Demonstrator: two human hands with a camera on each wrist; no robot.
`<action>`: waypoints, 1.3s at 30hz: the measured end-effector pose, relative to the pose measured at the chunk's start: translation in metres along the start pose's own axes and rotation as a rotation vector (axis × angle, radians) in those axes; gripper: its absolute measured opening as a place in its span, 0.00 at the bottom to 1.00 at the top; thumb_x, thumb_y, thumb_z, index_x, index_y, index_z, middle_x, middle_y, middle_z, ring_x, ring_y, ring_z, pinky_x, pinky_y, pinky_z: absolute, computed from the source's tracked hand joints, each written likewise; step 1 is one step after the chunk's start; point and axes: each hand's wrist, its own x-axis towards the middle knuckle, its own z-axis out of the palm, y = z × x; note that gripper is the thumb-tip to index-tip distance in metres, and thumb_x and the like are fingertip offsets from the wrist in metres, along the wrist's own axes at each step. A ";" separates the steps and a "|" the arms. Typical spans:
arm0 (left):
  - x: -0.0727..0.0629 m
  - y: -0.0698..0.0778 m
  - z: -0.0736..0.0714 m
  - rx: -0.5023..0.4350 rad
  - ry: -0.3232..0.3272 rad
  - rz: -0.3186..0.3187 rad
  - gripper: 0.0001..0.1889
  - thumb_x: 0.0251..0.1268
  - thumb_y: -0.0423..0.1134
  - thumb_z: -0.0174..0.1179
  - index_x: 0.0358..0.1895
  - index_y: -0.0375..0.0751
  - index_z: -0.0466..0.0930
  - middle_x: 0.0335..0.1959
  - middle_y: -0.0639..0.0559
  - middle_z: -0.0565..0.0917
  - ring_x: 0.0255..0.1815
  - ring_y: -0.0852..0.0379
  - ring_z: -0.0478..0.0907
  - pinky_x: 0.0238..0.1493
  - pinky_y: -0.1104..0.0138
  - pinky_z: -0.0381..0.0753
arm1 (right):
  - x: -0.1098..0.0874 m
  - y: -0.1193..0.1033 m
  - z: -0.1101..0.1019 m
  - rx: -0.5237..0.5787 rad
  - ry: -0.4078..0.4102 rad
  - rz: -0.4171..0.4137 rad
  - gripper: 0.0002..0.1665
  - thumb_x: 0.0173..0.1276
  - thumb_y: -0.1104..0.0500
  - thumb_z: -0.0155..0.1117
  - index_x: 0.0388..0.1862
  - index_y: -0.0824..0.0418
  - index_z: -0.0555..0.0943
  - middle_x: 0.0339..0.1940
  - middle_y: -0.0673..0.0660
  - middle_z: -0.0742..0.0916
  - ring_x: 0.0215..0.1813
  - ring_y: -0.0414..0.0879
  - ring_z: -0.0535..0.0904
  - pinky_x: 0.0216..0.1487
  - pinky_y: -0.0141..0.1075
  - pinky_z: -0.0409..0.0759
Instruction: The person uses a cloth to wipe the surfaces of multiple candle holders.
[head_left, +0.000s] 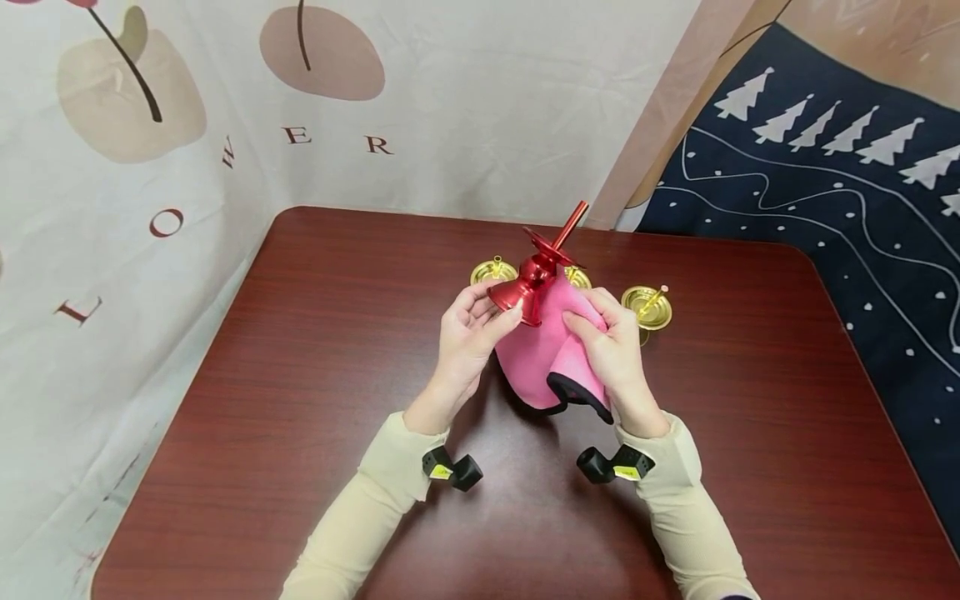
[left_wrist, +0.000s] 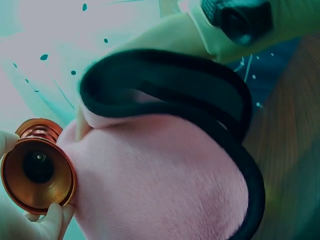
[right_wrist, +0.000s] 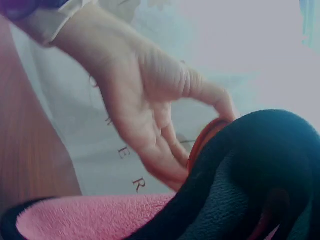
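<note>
My left hand (head_left: 467, 337) holds a shiny red metal candlestick (head_left: 536, 272) by its flared base, thumb on one side and fingers on the other. The candlestick is raised over the table and tilted, its thin top pointing up and to the right. In the left wrist view the hollow underside of the base (left_wrist: 59, 172) faces the camera. My right hand (head_left: 621, 358) grips a pink cloth (head_left: 528, 362) with black edging, bunched against the candlestick just below its dish. The cloth hides some of the right fingers and hangs down between the hands.
Three gold candlesticks stand behind: one at the left (head_left: 492, 271), one (head_left: 579, 278) partly hidden behind the cloth, one at the right (head_left: 648, 310). The brown table (head_left: 300, 333) meets a printed white curtain (head_left: 480, 125) at the back. A dark blue tree-patterned cloth (head_left: 810, 192) hangs right.
</note>
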 end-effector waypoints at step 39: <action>0.009 -0.001 -0.028 0.259 -0.110 0.142 0.22 0.44 0.18 0.65 0.48 0.22 0.75 0.37 0.58 0.83 0.39 0.58 0.77 0.41 0.71 0.77 | -0.011 -0.008 0.001 -0.225 -0.159 -0.310 0.19 0.52 0.74 0.67 0.44 0.67 0.84 0.38 0.60 0.85 0.40 0.47 0.78 0.40 0.24 0.71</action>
